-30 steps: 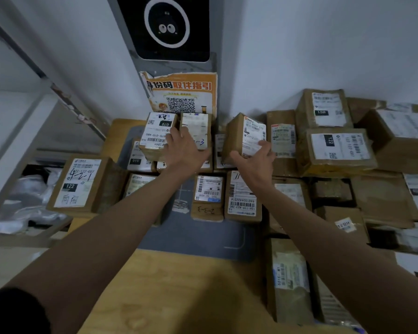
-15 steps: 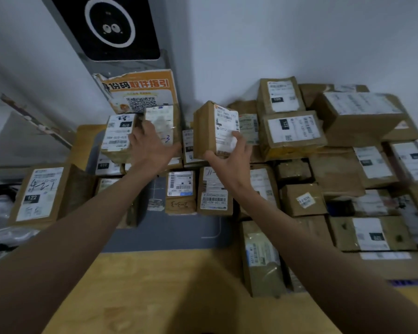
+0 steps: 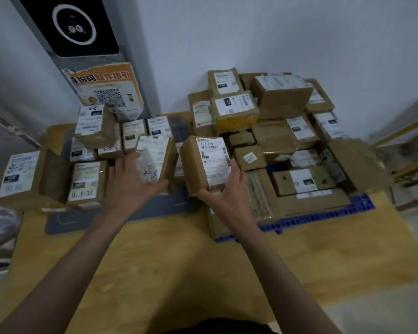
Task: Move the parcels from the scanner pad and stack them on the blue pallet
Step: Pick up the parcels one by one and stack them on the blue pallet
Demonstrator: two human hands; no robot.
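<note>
Counter [image 3: 179,273], light wood: carrying a grey scanner pad [image 3: 155,208] at left, bearing labelled parcels [image 3: 87,182]; carrying a blue pallet [image 3: 323,216] at right, lying just beside the pad, stacked with cardboard boxes [image 3: 280,100].

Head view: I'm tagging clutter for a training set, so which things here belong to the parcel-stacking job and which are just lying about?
Job:
left hand gripping a parcel
right hand gripping a second parcel
scanner pad
blue pallet

Lying about:
orange poster
black wall screen
</note>
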